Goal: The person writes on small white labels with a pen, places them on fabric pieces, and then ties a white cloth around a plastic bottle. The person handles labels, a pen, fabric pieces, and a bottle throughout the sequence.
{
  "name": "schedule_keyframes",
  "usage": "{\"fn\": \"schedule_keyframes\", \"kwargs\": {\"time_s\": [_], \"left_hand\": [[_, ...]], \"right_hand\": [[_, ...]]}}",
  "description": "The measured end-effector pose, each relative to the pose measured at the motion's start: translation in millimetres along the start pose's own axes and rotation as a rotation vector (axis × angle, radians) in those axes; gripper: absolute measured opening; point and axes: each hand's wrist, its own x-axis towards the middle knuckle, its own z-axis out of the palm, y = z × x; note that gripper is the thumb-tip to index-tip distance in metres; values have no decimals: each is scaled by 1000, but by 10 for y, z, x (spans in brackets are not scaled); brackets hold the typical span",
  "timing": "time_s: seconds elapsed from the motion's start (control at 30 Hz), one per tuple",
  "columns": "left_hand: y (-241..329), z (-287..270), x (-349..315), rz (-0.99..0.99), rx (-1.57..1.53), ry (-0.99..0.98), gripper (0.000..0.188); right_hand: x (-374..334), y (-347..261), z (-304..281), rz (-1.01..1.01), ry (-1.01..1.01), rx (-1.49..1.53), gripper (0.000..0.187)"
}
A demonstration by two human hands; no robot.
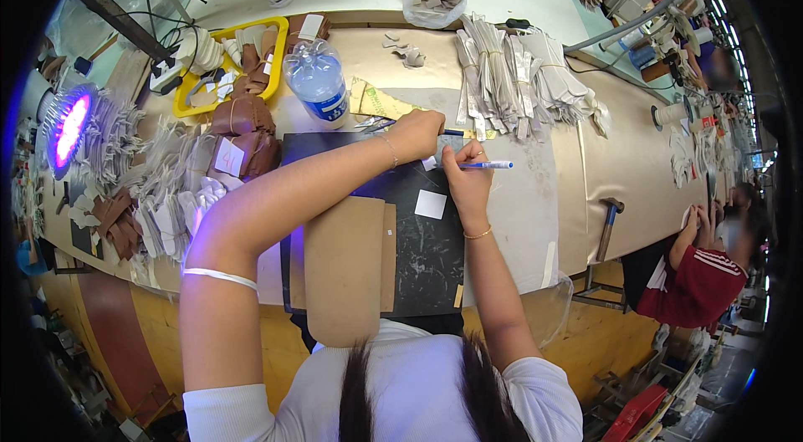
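My right hand (471, 183) grips a pen (493, 164) with a white barrel and blue ends. Across from it, my left hand (416, 137) is closed, its fingers bent down beside the right; a short dark blue piece shows by its fingertips, but what it holds is unclear. A small white scrap (429, 163) lies under the hands. Nearer me, a square white paper (430, 204) rests on the scratched black board (427, 266). Flat brown panels (343, 266) lie on the board's left part and stick out past its near edge.
Beyond my left forearm stand a water bottle (316, 82) and a yellow tray (278, 32). Strap bundles (493, 66) lie at far right, piled grey pieces (167, 174) at left. A hammer (610, 224) lies right, near a person in red (698, 283).
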Motion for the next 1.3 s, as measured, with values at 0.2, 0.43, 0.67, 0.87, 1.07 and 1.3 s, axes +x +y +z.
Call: {"fn": "schedule_keyframes", "kwargs": {"time_s": [0.2,0.43,0.67,0.87,1.07,1.3], "left_hand": [[56,-157,-33,-197,-172,-134,44],[46,-149,-17,-249,-202,-181,41],[90,-160,-33,-210,-124,-154,41],[81,-151,-28,-196,-120,-146,39],[76,-135,-47,-175,-122,-94,34],[-4,-69,6,53,55,-163,28]], "right_hand": [[5,-14,40,-31,6,-91,35],[8,-62,92,-68,-32,-175,33],[-4,-57,58,-40,-57,-182,29],[-2,-52,84,-54,-25,-183,30],[11,-31,72,-50,-22,-175,29],[-36,-184,-76,110,22,235,17]]}}
